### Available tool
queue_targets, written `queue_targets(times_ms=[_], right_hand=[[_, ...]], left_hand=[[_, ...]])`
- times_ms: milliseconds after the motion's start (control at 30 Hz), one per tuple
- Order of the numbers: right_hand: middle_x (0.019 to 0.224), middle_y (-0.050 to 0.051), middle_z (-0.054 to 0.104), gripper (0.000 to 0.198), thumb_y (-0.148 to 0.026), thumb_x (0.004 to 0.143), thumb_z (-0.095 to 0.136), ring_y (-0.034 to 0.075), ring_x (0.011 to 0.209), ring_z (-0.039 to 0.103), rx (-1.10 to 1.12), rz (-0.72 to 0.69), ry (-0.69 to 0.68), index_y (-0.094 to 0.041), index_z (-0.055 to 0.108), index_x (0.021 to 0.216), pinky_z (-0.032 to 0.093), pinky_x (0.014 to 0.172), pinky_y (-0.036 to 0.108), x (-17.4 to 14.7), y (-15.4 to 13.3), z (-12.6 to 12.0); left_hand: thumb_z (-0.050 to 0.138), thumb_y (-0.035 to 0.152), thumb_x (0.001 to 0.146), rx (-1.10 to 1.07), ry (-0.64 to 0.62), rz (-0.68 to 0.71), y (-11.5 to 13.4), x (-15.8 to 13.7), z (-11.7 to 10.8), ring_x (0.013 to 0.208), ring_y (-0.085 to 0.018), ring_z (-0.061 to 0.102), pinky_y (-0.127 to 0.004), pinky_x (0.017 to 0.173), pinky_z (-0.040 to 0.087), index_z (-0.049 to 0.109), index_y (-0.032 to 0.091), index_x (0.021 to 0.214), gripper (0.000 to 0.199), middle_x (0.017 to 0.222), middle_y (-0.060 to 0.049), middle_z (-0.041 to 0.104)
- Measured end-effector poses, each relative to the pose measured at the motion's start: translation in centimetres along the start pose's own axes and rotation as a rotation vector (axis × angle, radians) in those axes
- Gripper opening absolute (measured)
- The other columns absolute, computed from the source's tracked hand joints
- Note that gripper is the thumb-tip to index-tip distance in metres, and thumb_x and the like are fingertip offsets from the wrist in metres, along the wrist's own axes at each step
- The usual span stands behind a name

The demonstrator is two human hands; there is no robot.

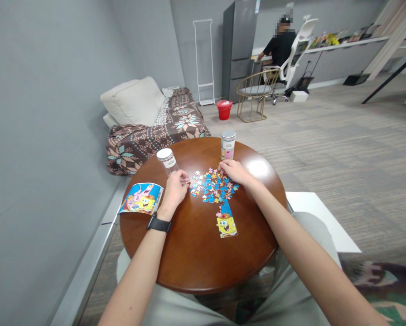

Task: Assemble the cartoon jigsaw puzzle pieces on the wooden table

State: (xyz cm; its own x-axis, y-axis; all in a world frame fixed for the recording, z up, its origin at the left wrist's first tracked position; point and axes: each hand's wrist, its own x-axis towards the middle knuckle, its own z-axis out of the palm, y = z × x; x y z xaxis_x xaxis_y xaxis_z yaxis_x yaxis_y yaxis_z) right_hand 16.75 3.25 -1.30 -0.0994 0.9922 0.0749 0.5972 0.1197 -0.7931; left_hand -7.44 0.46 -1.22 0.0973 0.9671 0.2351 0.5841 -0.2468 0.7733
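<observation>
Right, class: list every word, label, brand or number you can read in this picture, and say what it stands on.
No text can be read.
Labelled tin: printing too small and blurred.
Cartoon picture sheet: only drawn figures show, no legible words.
Joined puzzle strip: a cartoon figure, no lettering.
Watch on the left wrist: face dark.

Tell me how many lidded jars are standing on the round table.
2: a clear jar just beyond the left hand, and a labelled jar at the far edge, behind the right hand.
</observation>
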Motion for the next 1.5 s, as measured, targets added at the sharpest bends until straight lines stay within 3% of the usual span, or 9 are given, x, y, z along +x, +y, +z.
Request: queue_targets(times_ms=[133,433,967,1100,1300,1500], right_hand=[[0.077,0.003,0.07,0.033,-0.03,0.092,0.039,0.013,0.071,0.062,-0.003,0.0,-0.005,-0.017,0.065,0.077,0.043,0.071,0.022,0.0,0.1,0.0],[0.077,0.003,0.07,0.033,-0.029,0.092,0.039,0.013,0.073,0.063,-0.033,-0.009,-0.009,-0.017,0.066,0.077,0.043,0.071,0.022,0.0,0.0,-0.1],[0.077,0.004,0.07,0.033,-0.027,0.093,0.039,0.013,0.071,0.062,-0.035,0.001,-0.017,-0.015,0.066,0.076,0.043,0.071,0.021,-0.3,-0.4,-0.2],[0.078,0.004,0.07,0.033,-0.027,0.093,0.039,0.013,0.071,0.062,-0.029,-0.001,-0.024,-0.016,0.065,0.077,0.043,0.07,0.021,-0.3,-0.3,-0.2],[0.078,0.004,0.071,0.032,-0.026,0.092,0.039,0.012,0.07,0.062,-0.028,-0.007,-0.029,-0.015,0.066,0.077,0.044,0.07,0.021,-0.2,-0.1,-0.2],[0.08,0.004,0.071,0.033,-0.027,0.092,0.039,0.013,0.072,0.062,-0.042,0.003,-0.031,-0.016,0.067,0.078,0.044,0.071,0.022,-0.3,-0.5,-0.3]], left_hand=[[0.06,0.007,0.071,0.118,-0.03,0.097,0.6,-0.2,-0.1,0.079,-0.016,0.064,-0.032,0.079,0.052,0.06,0.018,0.082,0.015,0.087,-0.003,0.065],[0.066,0.03,0.078,0.304,-0.289,0.233,1.0,-0.5,-0.1,0.083,-0.021,0.059,-0.035,0.083,0.047,0.075,0.02,0.091,0.018,0.089,-0.006,0.064],[0.067,0.024,0.075,0.33,-0.267,0.221,1.5,-0.9,0.1,0.09,-0.023,0.058,-0.038,0.087,0.047,0.07,0.018,0.087,0.013,0.093,-0.007,0.063],[0.063,0.024,0.078,0.32,-0.343,0.251,1.9,-0.9,-0.1,0.091,-0.023,0.059,-0.038,0.09,0.046,0.071,0.02,0.083,0.01,0.091,-0.006,0.064],[0.053,0.012,0.077,0.296,-0.411,0.288,2.1,-1.0,-0.2,0.097,-0.022,0.059,-0.037,0.093,0.046,0.072,0.022,0.088,0.024,0.097,-0.006,0.066],[0.063,0.026,0.076,0.348,-0.342,0.256,2.1,-1.2,-0.2,0.084,-0.021,0.059,-0.036,0.082,0.049,0.068,0.019,0.088,0.015,0.091,-0.006,0.063]])
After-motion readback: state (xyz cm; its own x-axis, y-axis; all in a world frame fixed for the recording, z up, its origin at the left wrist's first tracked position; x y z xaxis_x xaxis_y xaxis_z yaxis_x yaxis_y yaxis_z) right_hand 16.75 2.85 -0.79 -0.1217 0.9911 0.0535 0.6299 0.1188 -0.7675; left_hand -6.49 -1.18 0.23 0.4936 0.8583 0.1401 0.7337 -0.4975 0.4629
